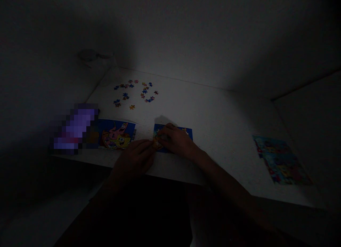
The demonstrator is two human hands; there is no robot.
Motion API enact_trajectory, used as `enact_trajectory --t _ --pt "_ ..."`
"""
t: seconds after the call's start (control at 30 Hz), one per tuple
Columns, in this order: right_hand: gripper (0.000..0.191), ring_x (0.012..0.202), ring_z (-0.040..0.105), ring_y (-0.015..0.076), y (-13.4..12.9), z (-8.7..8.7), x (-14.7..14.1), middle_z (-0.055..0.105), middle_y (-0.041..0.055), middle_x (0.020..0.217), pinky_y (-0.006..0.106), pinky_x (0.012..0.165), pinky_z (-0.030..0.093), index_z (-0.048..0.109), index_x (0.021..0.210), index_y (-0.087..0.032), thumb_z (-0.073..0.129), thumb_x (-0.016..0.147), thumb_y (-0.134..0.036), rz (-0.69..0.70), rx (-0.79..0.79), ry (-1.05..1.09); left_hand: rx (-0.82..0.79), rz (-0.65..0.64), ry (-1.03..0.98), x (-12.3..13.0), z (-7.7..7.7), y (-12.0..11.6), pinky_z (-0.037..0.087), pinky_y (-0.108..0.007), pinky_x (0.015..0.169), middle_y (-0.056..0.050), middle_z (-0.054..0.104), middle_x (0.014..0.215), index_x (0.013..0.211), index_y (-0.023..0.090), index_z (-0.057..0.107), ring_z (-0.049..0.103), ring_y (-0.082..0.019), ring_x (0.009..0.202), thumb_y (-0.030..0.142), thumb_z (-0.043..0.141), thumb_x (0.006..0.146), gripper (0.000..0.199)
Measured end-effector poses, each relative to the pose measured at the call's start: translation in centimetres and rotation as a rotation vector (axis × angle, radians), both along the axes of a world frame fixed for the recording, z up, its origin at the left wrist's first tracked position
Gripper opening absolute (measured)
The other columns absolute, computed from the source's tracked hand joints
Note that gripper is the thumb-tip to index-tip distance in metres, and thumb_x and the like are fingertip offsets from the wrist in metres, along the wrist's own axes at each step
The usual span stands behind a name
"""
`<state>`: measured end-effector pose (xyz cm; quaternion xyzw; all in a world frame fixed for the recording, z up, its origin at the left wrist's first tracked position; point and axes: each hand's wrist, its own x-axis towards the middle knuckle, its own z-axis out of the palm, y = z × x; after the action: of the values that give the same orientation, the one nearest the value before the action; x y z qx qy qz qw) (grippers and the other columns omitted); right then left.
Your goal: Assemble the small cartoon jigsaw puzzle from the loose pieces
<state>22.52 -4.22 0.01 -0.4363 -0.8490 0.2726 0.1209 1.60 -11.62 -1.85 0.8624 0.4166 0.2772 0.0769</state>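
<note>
A partly covered jigsaw puzzle (188, 131) with a blue picture lies near the table's front edge. My right hand (176, 138) rests over it, its fingers bent and closed at the puzzle's left side around what looks like a puzzle piece (157, 145). From the left, my left hand (137, 155) meets the same spot, fingers together and fingertips against the puzzle's lower left edge. Both hands hide much of the picture. Beside my left hand lies a printed cartoon sheet (117, 135) with a pink and a yellow figure.
Loose puzzle pieces (125, 96) are scattered at the back left of the white table (213, 133). A pixelated, glowing purple object (76, 128) stands at the left end. Another colourful picture (282, 160) lies at the right. Walls border the table; the light is dim.
</note>
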Motion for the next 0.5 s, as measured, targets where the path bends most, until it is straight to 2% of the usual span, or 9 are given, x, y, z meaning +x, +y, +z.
enact_trajectory --t 0.17,0.27,0.4,0.5 --pt "0.015 0.094 0.062 0.0201 -0.1 0.2 -0.2 0.064 0.0076 0.111 0.032 0.075 0.045 0.067 0.104 -0.022 0.060 0.091 -0.026 -0.030 -0.010 -0.008 0.044 -0.005 -0.004 0.1 0.0 0.1 0.055 -0.042 0.091 -0.012 0.069 0.114 0.116 0.016 0.067 0.063 -0.024 0.109 0.017 0.050 0.096 0.026" --pt "0.022 0.093 0.062 0.0204 -0.2 0.3 0.0 0.064 0.0081 0.112 0.031 0.073 0.046 0.065 0.112 -0.022 0.061 0.091 -0.027 -0.016 -0.014 0.007 0.043 0.001 -0.005 0.2 0.0 0.1 0.055 -0.042 0.092 -0.011 0.069 0.113 0.118 0.017 0.066 0.062 -0.023 0.110 0.017 0.050 0.096 0.027" --pt "0.021 0.080 0.062 0.0165 0.4 0.7 0.8 0.066 0.0058 0.103 0.030 0.070 0.047 0.064 0.111 -0.022 0.059 0.091 -0.027 -0.014 0.029 0.157 0.026 0.005 -0.004 0.2 0.0 0.1 0.055 -0.042 0.094 -0.010 0.069 0.114 0.119 0.018 0.065 0.062 -0.023 0.110 0.016 0.050 0.096 0.028" --pt "0.014 0.077 0.061 0.0155 0.4 2.4 1.4 0.066 0.0037 0.090 0.029 0.070 0.048 0.067 0.098 -0.022 0.055 0.093 -0.025 -0.079 0.091 0.332 0.023 0.003 -0.009 0.1 0.0 0.0 0.054 -0.043 0.095 -0.010 0.069 0.115 0.121 0.019 0.065 0.062 -0.023 0.111 0.016 0.050 0.095 0.029"
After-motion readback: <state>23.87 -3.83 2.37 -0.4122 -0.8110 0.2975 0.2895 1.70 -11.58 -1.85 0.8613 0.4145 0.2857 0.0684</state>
